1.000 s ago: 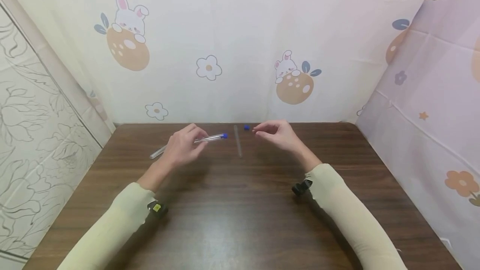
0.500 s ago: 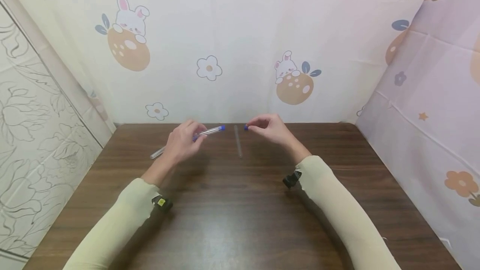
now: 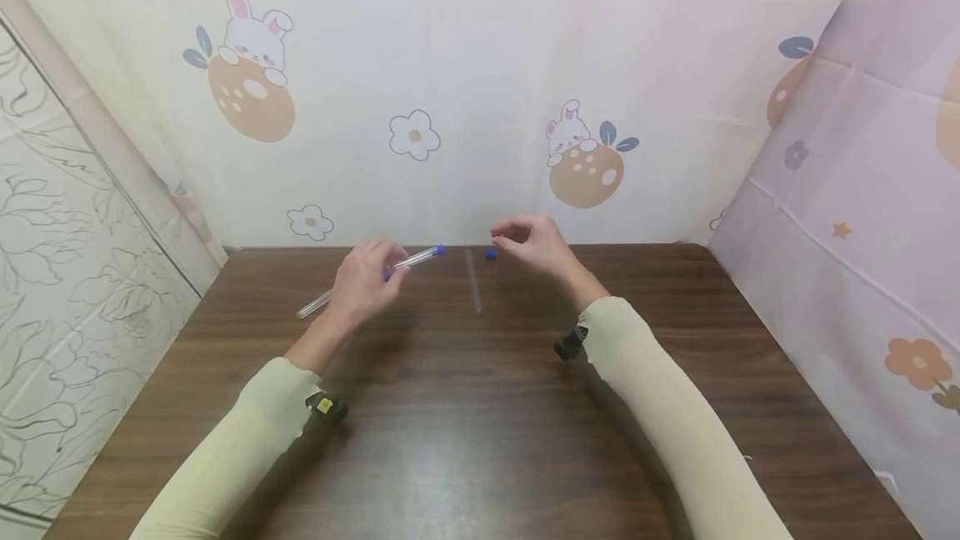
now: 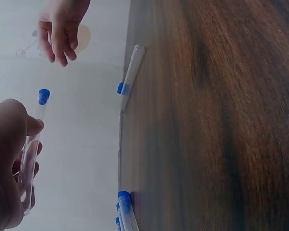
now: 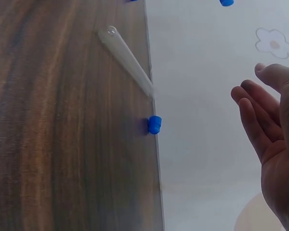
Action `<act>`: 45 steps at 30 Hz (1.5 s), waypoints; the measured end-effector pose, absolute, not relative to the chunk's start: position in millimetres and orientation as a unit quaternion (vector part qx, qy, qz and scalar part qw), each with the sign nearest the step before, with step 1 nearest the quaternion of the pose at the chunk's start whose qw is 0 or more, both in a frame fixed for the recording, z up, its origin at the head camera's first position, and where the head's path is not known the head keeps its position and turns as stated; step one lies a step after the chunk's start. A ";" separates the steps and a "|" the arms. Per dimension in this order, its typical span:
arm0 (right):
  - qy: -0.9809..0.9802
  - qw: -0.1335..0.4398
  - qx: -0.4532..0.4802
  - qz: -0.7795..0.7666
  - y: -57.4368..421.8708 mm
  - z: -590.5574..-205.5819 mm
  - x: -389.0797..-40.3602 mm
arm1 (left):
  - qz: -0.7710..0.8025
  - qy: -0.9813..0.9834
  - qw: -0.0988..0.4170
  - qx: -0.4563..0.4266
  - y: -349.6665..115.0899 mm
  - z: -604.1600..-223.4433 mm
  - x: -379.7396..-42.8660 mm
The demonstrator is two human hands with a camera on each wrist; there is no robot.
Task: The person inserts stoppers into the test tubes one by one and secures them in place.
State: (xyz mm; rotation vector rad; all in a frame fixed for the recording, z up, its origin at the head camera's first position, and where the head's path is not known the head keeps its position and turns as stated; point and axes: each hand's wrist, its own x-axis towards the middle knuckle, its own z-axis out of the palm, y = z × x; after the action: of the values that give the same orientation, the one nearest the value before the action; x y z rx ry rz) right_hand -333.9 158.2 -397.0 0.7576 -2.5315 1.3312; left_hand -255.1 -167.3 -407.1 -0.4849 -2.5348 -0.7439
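My left hand (image 3: 367,277) holds a clear test tube (image 3: 422,258) with a blue cap, raised above the table and tilted, its capped end pointing right. Below that hand lie several more capped test tubes (image 4: 127,214), partly hidden by it in the head view. An uncapped clear test tube (image 3: 474,283) lies on the table between the hands. Just right of its far end rests a loose blue cap (image 3: 491,254). Above and beyond this cap hovers my right hand (image 3: 538,247), holding nothing; the right wrist view shows its thumb (image 5: 274,76) apart from the loosely bent fingers.
The dark wood-grain table (image 3: 450,407) ends at its back edge against a printed curtain (image 3: 480,107). Other curtains or panels stand at left and right. A black wrist device (image 3: 572,343) is worn at each cuff.
My right hand reached the loose cap, then lifted up and away, leaving it on the table. The capped end of the tube in my left hand has risen and shifted slightly left.
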 end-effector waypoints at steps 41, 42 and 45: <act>-0.947 0.015 0.209 0.244 133.5 -430.2 -372.0 | -0.252 -0.950 0.167 -0.078 -219.0 -517.3 -324.2; -0.947 0.015 0.209 0.243 133.3 -431.4 -372.4 | -0.247 -0.951 0.166 -0.079 -221.5 -522.7 -326.9; -0.948 0.012 0.212 0.238 132.0 -433.8 -372.8 | -0.231 -0.955 0.165 -0.082 -225.9 -530.4 -328.9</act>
State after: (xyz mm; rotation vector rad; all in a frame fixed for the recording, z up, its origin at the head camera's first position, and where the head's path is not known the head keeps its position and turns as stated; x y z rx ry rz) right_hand -372.8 132.0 -433.8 0.6618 -2.9544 0.7433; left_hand -328.9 -225.9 -530.4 -0.2337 -2.7210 -0.6580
